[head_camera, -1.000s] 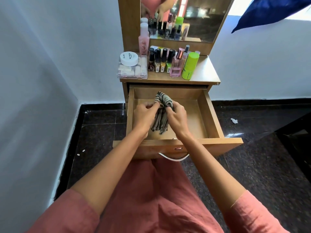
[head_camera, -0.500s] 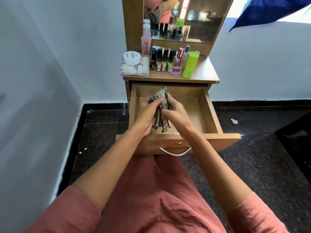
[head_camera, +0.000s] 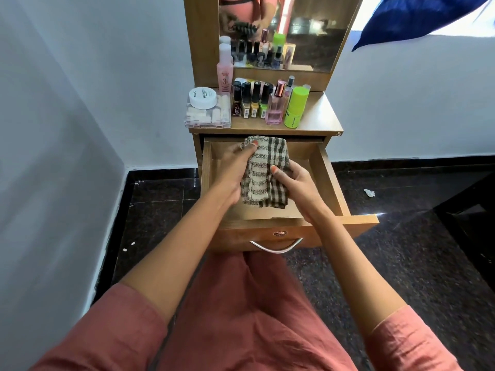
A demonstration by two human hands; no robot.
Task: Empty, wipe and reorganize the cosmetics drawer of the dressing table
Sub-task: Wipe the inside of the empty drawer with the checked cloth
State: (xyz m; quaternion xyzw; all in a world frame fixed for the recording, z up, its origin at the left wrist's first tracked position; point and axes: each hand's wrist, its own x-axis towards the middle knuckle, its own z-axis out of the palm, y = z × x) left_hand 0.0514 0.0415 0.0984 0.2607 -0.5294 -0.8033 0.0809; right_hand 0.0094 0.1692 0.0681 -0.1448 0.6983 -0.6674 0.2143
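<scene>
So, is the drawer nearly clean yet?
Emptying looks done: the drawer shows bare wood, and the cosmetics stand on the tabletop. In hand: the left hand and right hand grip the checked cloth over the drawer. Left to do: wiping it, then putting the cosmetics back.

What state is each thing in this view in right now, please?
Drawer: pulled open, no cosmetics visible inside.
Striped cloth: folded, held over the drawer.
Left hand: grips the striped cloth.
Right hand: grips the striped cloth.
Nail polish bottles: upright, capped, on the tabletop.
Green bottle: upright, capped.
Perfume bottle: upright, capped.
White jar: closed, resting on the clear box.
</scene>
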